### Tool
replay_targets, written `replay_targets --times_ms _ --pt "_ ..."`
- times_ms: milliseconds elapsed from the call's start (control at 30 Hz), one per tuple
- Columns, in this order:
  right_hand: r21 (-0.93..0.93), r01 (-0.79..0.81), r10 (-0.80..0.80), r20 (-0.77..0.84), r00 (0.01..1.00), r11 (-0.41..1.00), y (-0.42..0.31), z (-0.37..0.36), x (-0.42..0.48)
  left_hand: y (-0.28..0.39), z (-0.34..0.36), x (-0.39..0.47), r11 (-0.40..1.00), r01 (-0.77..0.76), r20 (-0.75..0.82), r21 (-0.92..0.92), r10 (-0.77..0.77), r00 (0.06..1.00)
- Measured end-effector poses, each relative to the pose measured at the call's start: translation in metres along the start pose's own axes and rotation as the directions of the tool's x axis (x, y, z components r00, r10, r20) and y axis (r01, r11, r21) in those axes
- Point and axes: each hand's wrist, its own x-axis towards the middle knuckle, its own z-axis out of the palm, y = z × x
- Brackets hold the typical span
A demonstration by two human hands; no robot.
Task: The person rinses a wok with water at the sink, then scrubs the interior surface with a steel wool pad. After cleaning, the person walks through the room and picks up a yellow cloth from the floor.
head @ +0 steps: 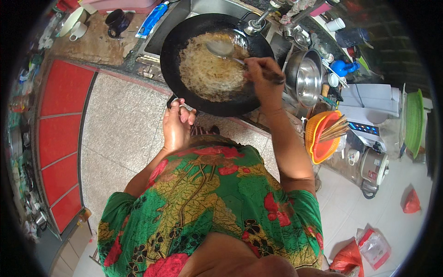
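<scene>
A large black wok rests over the sink in front of me, tilted. It holds murky brownish liquid with pale foam across its surface. My right hand grips the dark handle of a metal ladle above the wok's right side; the ladle's round bowl is in the liquid. At the wok's near left rim, my left hand has its fingers around the black loop handle, which they partly hide. A flexible tap reaches over the far rim.
The metal sink lies behind the wok. A steel basin stands close to my right forearm. Nearby are nested orange and red baskets with chopsticks and a rice cooker. Dark and white mugs stand on the left counter.
</scene>
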Motion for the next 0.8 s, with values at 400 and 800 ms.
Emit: replay_targets --times_ms 400,800 --pt "-0.424 -0.221 0.284 0.091 0.954 0.878 -0.100 -0.062 0.007 0.001 0.002 -0.005 0.999 0.020 0.002 0.026 -0.020 1.000" --pt "-0.173 -0.047 0.062 0.085 0.994 0.984 -0.024 -0.052 0.031 -0.002 0.009 -0.006 0.995 -0.027 0.003 0.092 0.027 1.000"
